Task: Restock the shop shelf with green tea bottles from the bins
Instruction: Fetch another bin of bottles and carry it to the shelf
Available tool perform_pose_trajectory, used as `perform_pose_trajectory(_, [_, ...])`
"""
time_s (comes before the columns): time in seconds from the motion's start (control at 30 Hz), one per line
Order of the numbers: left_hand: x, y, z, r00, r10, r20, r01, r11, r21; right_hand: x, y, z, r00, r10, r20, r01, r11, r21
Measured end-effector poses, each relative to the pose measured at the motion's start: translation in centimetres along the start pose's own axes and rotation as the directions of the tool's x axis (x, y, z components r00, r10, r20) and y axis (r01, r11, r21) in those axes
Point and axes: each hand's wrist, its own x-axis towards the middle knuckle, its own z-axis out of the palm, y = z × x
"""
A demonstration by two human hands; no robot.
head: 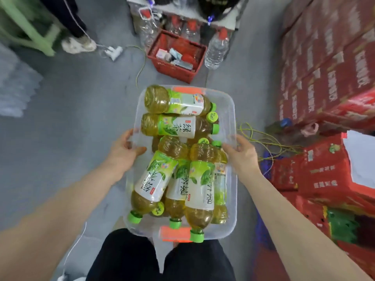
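A view from above of a clear plastic bin [231, 110] gripped at its two long edges, apparently lifted clear of the grey floor [71, 110], just ahead of the person's legs. About a dozen green tea bottles [176, 102] lie on their sides inside, heaped loosely, two across the far end and the rest pointing toward the near end.

The left hand [125, 148] clamps the left rim, thumb inside, fingers [127, 133] curled over the edge; the right hand [242, 156] mirrors it on the right rim.

A red basket [176, 57] stands past the bin's far end, red cartons [324, 74] are stacked on the right, and a yellow-green cord [263, 138] trails over the floor there.

The step looks like carrying. To do it well, hold the bin level so the loose bottles don't roll to one end, and step wide of the cord and basket.
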Motion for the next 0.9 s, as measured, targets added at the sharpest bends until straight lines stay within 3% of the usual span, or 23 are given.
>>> perform_pose_trajectory(0.3, [0.4, -6.2, -19.5, 0.950, -0.124, -0.286, 0.081, 0.984, -0.157, -2.3, -12.8, 18.9, 0.944, -0.170, 0.282, 0.209, 0.972, -0.112])
perform_pose_trajectory(0.63, [1.8, -11.1, -39.7, 0.826, -0.318, -0.465, 0.158, 0.923, -0.351, -6.2, -26.6, 41.1, 0.823, -0.208, 0.528, 0.368, 0.904, -0.217])
perform_pose_trajectory(0.9, [6.2, -11.5, -51.6, 0.680, -0.499, -0.537, 0.170, 0.820, -0.546, -5.9, -39.9, 57.0, 0.647, -0.225, 0.729, 0.549, 0.801, -0.240])
